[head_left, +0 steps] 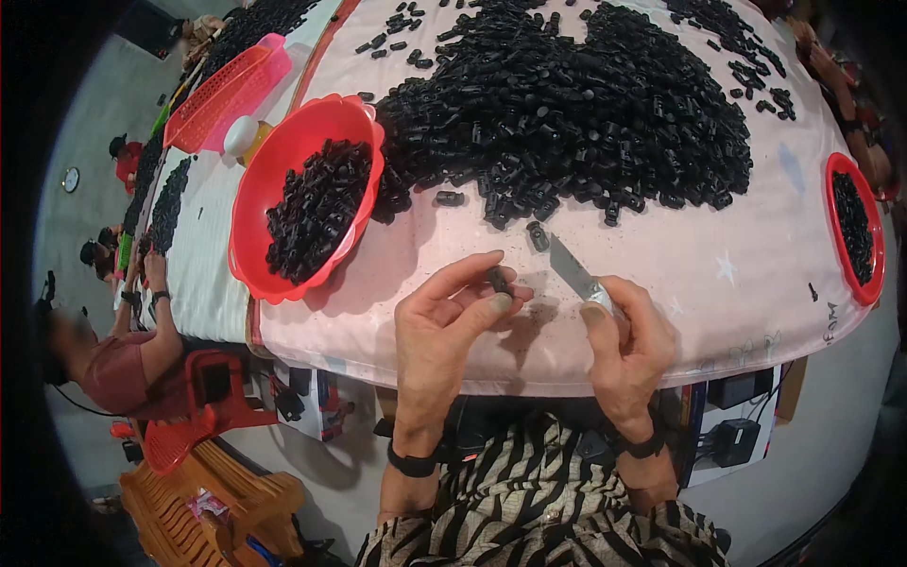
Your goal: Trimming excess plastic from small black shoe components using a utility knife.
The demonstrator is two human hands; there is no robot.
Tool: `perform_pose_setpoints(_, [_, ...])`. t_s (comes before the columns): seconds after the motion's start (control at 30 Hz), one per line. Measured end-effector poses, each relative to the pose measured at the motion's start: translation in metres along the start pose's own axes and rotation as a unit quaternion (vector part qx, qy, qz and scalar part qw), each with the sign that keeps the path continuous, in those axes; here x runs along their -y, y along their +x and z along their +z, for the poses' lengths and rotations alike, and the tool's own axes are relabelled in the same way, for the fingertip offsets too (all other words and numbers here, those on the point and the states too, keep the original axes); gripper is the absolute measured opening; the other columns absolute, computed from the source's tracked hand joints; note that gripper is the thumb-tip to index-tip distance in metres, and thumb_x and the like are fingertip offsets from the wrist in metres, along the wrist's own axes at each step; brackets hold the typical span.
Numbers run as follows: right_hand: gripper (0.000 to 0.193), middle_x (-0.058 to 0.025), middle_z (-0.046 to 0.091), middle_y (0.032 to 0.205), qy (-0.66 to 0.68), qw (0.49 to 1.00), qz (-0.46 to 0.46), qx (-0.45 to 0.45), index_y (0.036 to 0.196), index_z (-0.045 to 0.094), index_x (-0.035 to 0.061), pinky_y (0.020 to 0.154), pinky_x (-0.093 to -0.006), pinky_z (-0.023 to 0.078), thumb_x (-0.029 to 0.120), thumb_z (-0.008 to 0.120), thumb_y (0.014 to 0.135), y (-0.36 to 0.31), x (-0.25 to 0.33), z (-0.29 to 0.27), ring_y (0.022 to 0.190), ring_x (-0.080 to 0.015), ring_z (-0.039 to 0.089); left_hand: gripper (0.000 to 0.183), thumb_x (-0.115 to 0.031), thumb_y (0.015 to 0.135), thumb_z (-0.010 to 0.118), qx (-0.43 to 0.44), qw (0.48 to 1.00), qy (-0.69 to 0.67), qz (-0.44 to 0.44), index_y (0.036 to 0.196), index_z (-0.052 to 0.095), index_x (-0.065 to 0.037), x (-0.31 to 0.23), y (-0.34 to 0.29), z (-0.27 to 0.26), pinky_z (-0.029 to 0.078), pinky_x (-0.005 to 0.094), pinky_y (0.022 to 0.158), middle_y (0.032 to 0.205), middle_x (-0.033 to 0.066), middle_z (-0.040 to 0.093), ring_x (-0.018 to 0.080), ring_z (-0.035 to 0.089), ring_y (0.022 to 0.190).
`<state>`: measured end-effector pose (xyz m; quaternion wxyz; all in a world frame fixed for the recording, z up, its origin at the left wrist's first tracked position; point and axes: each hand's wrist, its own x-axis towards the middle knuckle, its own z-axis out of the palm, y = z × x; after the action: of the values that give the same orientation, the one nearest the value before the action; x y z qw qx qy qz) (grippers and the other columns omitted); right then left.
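Pink cloth (746, 326) covers this big table, and grey floor shows around it. Taking up most of the far side is a huge pile (576, 104) of little black pieces, seriously loads of them.

Left hand (435, 326) has 1 small black part (498, 279) pinched between thumb and fingers, held up over the near side of the cloth. Right hand (628, 340) is closed around a knife (573, 269), blade pointing far and left. Just beside the blade tip sits 1 loose piece (539, 236), and another stray (451, 198) lies farther left, just off the pile.

Over on the left there's a red bowl (248, 203) with a wavy rim, partly filled with the same black stuff. Behind it: a bottle (242, 139) with a white cap and a pink basket (227, 90). Far right edge has a red tray (866, 297) holding more. Also, 1 co-worker (142, 373) in a dark red top sits at the left, arms reaching to a white-covered table (213, 246).
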<state>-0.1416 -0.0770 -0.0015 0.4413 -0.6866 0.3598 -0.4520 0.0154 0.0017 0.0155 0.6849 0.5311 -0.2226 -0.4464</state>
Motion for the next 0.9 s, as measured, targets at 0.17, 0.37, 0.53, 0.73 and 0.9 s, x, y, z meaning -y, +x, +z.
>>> perform_pose_setpoints(0.17, [0.021, -0.0109, 0.064, 0.081, -0.024, 1.0, -0.004, 0.003, 0.099, 0.063, -0.0051, 0.059, -0.0264, 0.048, 0.007, 0.07, 0.083, 0.001, 0.002, 0.001, 0.069, -0.0166, 0.06, 0.037, 0.008, 0.085, 0.062, -0.008, 1.0, 0.021, -0.009, 0.121, 0.057, 0.006, -0.002, -0.004, 0.001, 0.055, 0.0274, 0.081, 0.103, 0.0149, 0.067, 0.02, 0.068, 0.093])
perform_pose_setpoints(0.37, [0.021, -0.0108, 0.065, 0.082, -0.026, 1.0, 0.003, 0.007, 0.098, 0.063, -0.0049, 0.058, -0.0267, 0.048, 0.009, 0.069, 0.084, 0.0, 0.001, 0.002, 0.069, -0.0166, 0.059, 0.037, 0.005, 0.082, 0.064, -0.019, 0.999, 0.05, -0.007, 0.119, 0.057, 0.008, 0.003, -0.003, -0.001, 0.058, 0.0338, 0.078, 0.101, 0.015, 0.065, 0.0252, 0.067, 0.092])
perform_pose_setpoints(0.53, [0.021, -0.0113, 0.065, 0.083, -0.013, 1.0, 0.015, 0.005, 0.098, 0.063, -0.0046, 0.056, -0.0265, 0.048, 0.01, 0.069, 0.084, 0.0, 0.002, 0.002, 0.07, -0.0165, 0.059, 0.032, 0.005, 0.085, 0.061, -0.032, 0.998, 0.062, -0.003, 0.117, 0.059, 0.006, 0.005, 0.001, 0.001, 0.057, 0.0293, 0.075, 0.098, 0.0123, 0.065, 0.0214, 0.067, 0.088])
perform_pose_setpoints(0.73, [0.021, -0.0114, 0.065, 0.083, -0.025, 1.0, -0.005, 0.01, 0.099, 0.063, -0.0044, 0.054, -0.0267, 0.048, 0.009, 0.069, 0.084, 0.002, 0.0, 0.002, 0.069, -0.0165, 0.059, 0.025, 0.001, 0.087, 0.06, -0.032, 0.999, 0.011, -0.004, 0.111, 0.062, 0.005, 0.006, 0.01, 0.003, 0.053, 0.024, 0.068, 0.097, 0.0118, 0.066, 0.0174, 0.065, 0.08])
perform_pose_setpoints(0.9, [0.021, -0.0112, 0.065, 0.082, -0.013, 1.0, 0.0, 0.014, 0.099, 0.063, -0.0045, 0.052, -0.0259, 0.048, 0.008, 0.069, 0.083, 0.001, -0.003, 0.004, 0.067, -0.016, 0.059, 0.021, -0.004, 0.09, 0.06, -0.016, 0.998, -0.051, -0.01, 0.109, 0.063, 0.004, 0.009, 0.016, -0.002, 0.051, 0.0232, 0.067, 0.087, 0.011, 0.068, 0.0144, 0.065, 0.076])
